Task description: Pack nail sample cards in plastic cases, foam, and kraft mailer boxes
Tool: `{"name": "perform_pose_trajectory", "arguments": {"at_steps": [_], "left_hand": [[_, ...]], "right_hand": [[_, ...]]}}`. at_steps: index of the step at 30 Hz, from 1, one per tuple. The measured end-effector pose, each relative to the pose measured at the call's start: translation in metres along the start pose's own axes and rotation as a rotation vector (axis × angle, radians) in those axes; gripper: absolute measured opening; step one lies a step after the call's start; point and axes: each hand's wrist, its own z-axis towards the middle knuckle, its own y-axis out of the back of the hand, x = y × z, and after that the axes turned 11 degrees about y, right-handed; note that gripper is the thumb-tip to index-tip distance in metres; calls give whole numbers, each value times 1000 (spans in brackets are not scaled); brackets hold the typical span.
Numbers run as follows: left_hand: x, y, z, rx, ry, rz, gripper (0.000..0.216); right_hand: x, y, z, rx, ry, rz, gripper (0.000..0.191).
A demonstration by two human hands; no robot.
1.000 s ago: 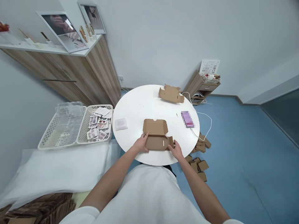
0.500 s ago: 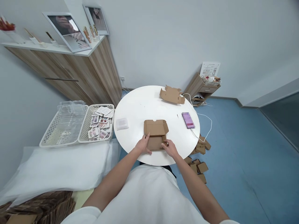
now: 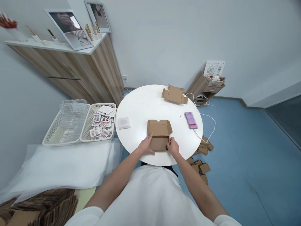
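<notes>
A brown cardboard box (image 3: 159,135), partly folded with its lid flap open toward the far side, lies near the front edge of the round white table (image 3: 141,106). My left hand (image 3: 146,146) presses on the box's left side with fingers curled over the edge. On the right side wall my right hand (image 3: 173,146) pinches the folded-in flap. A second unfolded cardboard blank (image 3: 175,94) lies at the far side of the table.
A small clear packet (image 3: 124,123) and a pink phone (image 3: 190,120) with a white cable lie on the table. Two white baskets (image 3: 77,138) stand to the left, one with printed cards. Folded boxes (image 3: 200,157) litter the blue floor at right. A wooden cabinet (image 3: 77,72) stands behind.
My right hand has folded the box's right flap inward and moved left along it, so the box looks narrower. My left hand stays on the left side.
</notes>
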Motion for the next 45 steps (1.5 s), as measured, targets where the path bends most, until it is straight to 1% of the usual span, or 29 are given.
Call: {"name": "perform_pose_trajectory", "arguments": {"at_steps": [6, 8, 11, 13, 16, 21, 25, 31, 36, 38, 40, 42, 43, 44, 45], "left_hand": [[-5, -6, -1, -2, -65, -88, 133], [-6, -7, -2, -5, -93, -98, 128], [-11, -9, 0, -14, -96, -99, 112], [-18, -9, 4, -17, -70, -92, 107], [-31, -6, 12, -7, -28, -70, 106], [-49, 0, 21, 20, 61, 49, 101], [-56, 0, 17, 33, 130, 121, 92], [-60, -4, 3, -2, 192, 94, 88], [-49, -2, -11, -35, 219, 45, 87], [-40, 0, -16, -54, 220, 21, 86], [-29, 4, -21, -87, 216, -18, 85], [-14, 9, -26, -147, 220, -72, 84], [-4, 13, -28, -193, 231, -103, 82], [6, 17, -29, -251, 253, -138, 81], [17, 21, -30, -322, 287, -173, 79]], "right_hand": [[-13, 12, -7, -38, 72, 178, 35], [-20, 15, -8, -42, 95, 244, 38], [-32, 19, -6, -43, 122, 355, 41], [-39, 22, -3, -46, 125, 419, 42], [-47, 26, 5, -48, 110, 480, 42], [-57, 32, 15, -40, 116, 542, 45], [-63, 33, 16, -49, 144, 538, 47], [-67, 32, 15, -67, 133, 506, 51], [-69, 35, 17, -96, 95, 472, 52], [-68, 40, 17, -160, 62, 438, 50], [-61, 49, 16, -264, 30, 393, 49], [-46, 59, 15, -372, 35, 351, 48], [-33, 63, 15, -412, 65, 337, 48], [-18, 65, 15, -428, 111, 329, 48], [1, 65, 17, -410, 168, 329, 47]]}}
